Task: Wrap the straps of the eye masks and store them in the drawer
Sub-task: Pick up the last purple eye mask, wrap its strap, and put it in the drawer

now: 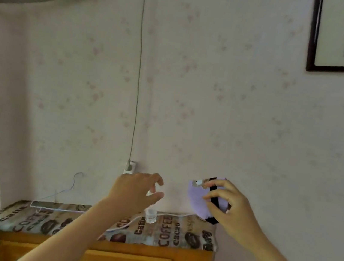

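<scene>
Above the cloth-covered worktop, the right hand is gripping the lilac eye mask, its fingers pinning the black strap so the wrap cannot loosen. The left hand is hovering just beside it, fingers loosely spread and holding nothing, probably ready to assist.

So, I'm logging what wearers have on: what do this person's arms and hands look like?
Both forearms are bare as far as the frame shows, with no sleeves visible. The left hand and right hand wear no gloves, and no watch, bracelet or ring is visible.
</scene>
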### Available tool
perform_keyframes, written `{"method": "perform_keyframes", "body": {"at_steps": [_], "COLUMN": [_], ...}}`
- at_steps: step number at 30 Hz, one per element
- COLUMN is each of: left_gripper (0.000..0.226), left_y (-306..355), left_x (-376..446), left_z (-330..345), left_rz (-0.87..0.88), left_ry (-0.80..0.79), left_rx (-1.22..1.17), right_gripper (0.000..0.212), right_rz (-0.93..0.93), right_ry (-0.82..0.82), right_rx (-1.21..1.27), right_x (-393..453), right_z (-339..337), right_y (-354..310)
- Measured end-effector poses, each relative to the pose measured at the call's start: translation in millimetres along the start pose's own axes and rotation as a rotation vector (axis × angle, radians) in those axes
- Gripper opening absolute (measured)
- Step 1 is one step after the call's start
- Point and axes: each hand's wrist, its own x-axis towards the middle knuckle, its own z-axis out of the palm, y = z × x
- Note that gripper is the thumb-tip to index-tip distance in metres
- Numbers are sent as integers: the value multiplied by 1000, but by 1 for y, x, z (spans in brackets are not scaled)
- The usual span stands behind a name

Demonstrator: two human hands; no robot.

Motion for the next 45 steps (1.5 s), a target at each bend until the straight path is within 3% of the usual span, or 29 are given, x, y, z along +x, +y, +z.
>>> {"method": "perform_keyframes", "body": {"at_steps": [6,13,19,27,32,38,45], "left_gripper": [32,35,39,41,41,39,34], "left_y": [-33,11,102,210,277,416,548], "left_x": [138,287,387,502,562,615,690], "left_z": [73,148,196,226,241,275,320], "left_rz": [152,414,603,726,828,1053,1233], "left_ry": [4,-9,-5,81,112,45,7], "left_rx": [-48,-139,-222,-271,-352,-481,-700], "right_gripper": [16,19,24,21,22,29,34], "right_rz": [100,220,259,253,352,527,671], "right_ry": [80,196,285,380,457,562,743], "right_rx": [-89,-255,-425,-606,-672,-865,-908], "right_x": [63,94,101,112,99,55,41], "right_z": [6,-33,-100,-217,-278,-349,-433], "right_y": [89,160,217,315,348,375,457]}}
